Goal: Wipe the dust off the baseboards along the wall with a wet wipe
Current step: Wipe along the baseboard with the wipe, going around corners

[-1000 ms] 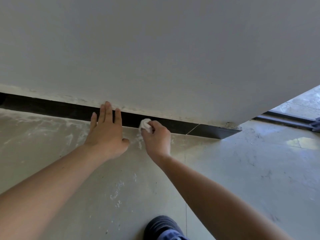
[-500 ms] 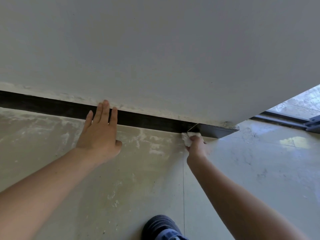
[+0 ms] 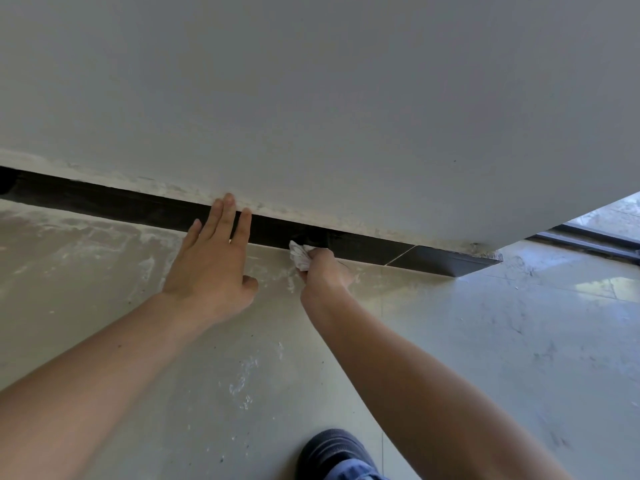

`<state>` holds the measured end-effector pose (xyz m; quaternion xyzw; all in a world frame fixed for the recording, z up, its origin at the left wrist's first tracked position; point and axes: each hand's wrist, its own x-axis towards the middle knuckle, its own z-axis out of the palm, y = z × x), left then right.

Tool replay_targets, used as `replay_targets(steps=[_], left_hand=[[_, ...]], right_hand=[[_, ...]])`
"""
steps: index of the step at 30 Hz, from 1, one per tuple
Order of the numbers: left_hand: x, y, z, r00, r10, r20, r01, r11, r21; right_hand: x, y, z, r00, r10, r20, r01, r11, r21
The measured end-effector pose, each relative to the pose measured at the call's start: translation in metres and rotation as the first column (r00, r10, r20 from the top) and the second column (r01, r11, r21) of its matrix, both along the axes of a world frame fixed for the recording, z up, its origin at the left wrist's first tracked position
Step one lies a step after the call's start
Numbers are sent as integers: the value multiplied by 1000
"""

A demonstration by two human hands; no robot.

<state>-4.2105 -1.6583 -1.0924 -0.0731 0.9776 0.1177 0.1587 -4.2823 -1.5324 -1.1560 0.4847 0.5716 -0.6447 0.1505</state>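
A dark baseboard [image 3: 114, 202] runs along the foot of a pale grey wall [image 3: 311, 98], slanting down to the right and ending at a corner. My right hand [image 3: 323, 270] is closed around a crumpled white wet wipe [image 3: 300, 253] and presses it against the baseboard's lower edge. My left hand [image 3: 214, 261] lies flat and spread on the floor just left of it, fingertips reaching over the baseboard to the wall.
The beige tiled floor [image 3: 485, 341] carries white dust smears near the wall. A dark shoe [image 3: 332, 452] shows at the bottom edge. A dark sliding-door track [image 3: 588, 242] lies beyond the wall corner at the right.
My right hand swept the wipe right toward the baseboard joint, then came back left to beside my left hand. The left hand stayed planted.
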Motion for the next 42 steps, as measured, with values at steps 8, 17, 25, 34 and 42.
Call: replay_targets(steps=[8,17,25,34,42], left_hand=[[6,-10,-6,993,-16,-116,19,1000,20],[34,-87,-22,947,-73,-314,18,984,-175],[37,-107,-26,962,22,-274,-68,984,-162],[35,-115,-24,961,63,-269,-71,997,-20],[34,-118,-13,976,54,-212,-55,998,-1]], right_hand=[[20,-40,12,846,508,-159,-533,813,-236],[18,5,10,829,557,-46,-554,830,72],[6,-49,5,942,332,-44,-324,869,-374],[34,-145,3,797,578,-175,-597,708,-377],[42,-101,18,458,888,-24,-889,458,5]])
